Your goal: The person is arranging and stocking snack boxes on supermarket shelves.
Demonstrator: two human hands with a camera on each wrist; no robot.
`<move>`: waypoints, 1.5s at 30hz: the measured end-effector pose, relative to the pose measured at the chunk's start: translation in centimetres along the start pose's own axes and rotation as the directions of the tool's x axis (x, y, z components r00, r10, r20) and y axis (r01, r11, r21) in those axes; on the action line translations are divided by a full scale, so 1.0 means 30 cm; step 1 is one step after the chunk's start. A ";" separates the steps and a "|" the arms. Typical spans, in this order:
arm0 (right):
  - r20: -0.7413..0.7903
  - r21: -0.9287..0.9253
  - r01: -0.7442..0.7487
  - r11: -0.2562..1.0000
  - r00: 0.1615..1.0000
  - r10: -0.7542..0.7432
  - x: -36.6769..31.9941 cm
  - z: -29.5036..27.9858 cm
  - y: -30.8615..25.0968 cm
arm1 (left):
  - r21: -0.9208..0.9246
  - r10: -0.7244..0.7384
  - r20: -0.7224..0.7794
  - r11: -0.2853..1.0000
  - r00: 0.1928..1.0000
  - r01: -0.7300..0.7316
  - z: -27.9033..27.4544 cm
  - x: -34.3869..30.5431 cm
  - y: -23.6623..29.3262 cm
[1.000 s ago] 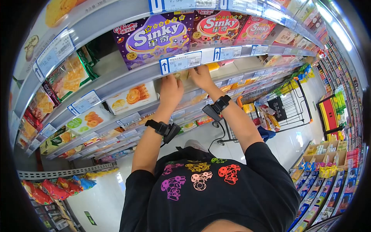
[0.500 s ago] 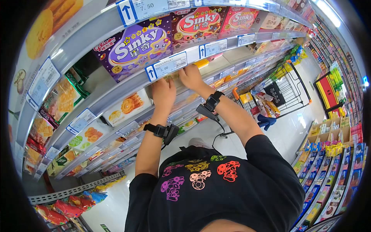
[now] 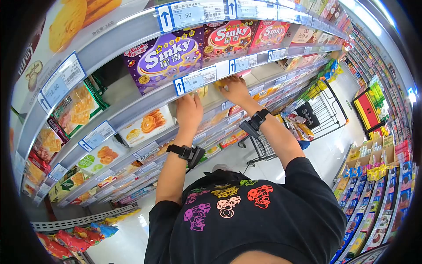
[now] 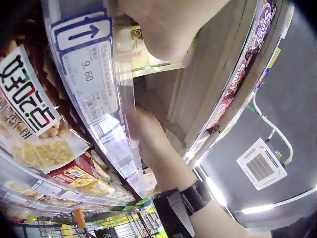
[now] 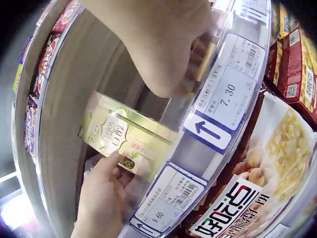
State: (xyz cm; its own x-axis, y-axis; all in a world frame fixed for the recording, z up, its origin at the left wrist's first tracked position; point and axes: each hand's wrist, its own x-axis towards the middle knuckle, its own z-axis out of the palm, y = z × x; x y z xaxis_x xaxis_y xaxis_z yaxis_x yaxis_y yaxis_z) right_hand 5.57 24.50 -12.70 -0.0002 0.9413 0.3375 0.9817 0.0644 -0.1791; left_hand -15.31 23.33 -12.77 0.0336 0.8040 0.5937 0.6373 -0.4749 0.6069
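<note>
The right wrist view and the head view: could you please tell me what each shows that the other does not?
Only the right wrist view shows a green-and-gold box inside the shelf, the left hand touching its lower edge, a 7.30 price tag and a 9.60 price tag. Only the head view shows the shopping cart in the aisle, the black printed shirt and the strapped wrist cameras. Both show the left hand and the right hand reaching behind the clear price-tag strip.
</note>
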 end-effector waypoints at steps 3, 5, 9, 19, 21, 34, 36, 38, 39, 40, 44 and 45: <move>0.015 -0.052 -0.004 0.999 1.000 0.005 -0.002 0.008 -0.016 | 0.014 -0.015 0.038 1.000 0.999 0.014 -0.003 -0.004 -0.002; 0.051 -0.033 -0.023 0.999 0.998 0.025 -0.002 -0.003 -0.028 | 0.014 -0.040 0.055 0.999 0.998 0.039 -0.010 -0.005 0.002; -0.064 -0.122 0.026 0.992 0.997 -0.034 -0.009 -0.013 -0.059 | -0.007 -0.090 0.143 0.996 0.986 0.092 -0.011 0.002 0.000; -0.132 0.019 0.008 1.000 0.991 -0.006 -0.023 -0.009 -0.061 | 0.023 0.007 0.032 1.000 0.999 -0.007 0.000 -0.004 0.001; -0.127 0.059 -0.019 0.998 0.992 0.026 -0.018 -0.024 -0.036 | 0.030 -0.005 0.038 1.000 0.999 0.004 -0.007 -0.001 0.010; 0.106 -0.192 -0.219 0.957 0.965 0.242 0.062 -0.048 0.195 | 0.025 -0.035 0.078 0.999 0.996 0.033 0.004 -0.010 -0.007; 0.077 -0.205 -0.206 0.957 0.971 0.226 0.060 -0.027 0.204 | 0.020 -0.063 0.105 0.998 0.992 0.062 0.004 -0.008 -0.007; -0.005 -0.208 -0.190 0.959 0.981 0.193 0.056 -0.006 0.216 | 0.051 -0.068 0.107 0.997 0.992 0.062 0.011 -0.010 -0.015; -0.004 -0.215 -0.191 0.958 0.981 0.195 0.058 -0.001 0.219 | 0.067 -0.069 0.107 0.996 0.992 0.062 0.011 -0.009 -0.015; -0.002 -0.222 -0.192 0.956 0.981 0.196 0.060 0.004 0.222 | 0.058 -0.069 0.102 0.996 0.992 0.063 0.011 -0.008 -0.015; 0.086 -0.234 -0.215 0.948 0.967 0.240 0.068 -0.016 0.214 | 0.030 -0.040 0.069 0.999 0.997 0.038 0.007 -0.007 -0.018; 0.092 -0.248 -0.227 0.942 0.962 0.256 0.065 -0.033 0.199 | 0.025 -0.026 0.057 0.999 0.998 0.024 0.006 -0.008 -0.019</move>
State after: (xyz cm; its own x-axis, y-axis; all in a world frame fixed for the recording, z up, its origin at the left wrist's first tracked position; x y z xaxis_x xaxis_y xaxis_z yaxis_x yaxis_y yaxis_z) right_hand 11.62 26.38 -12.19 0.2338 0.9527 0.1942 0.9718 -0.2352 -0.0161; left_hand -15.55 23.48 -13.35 0.0615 0.8351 0.5467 0.6573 -0.4461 0.6074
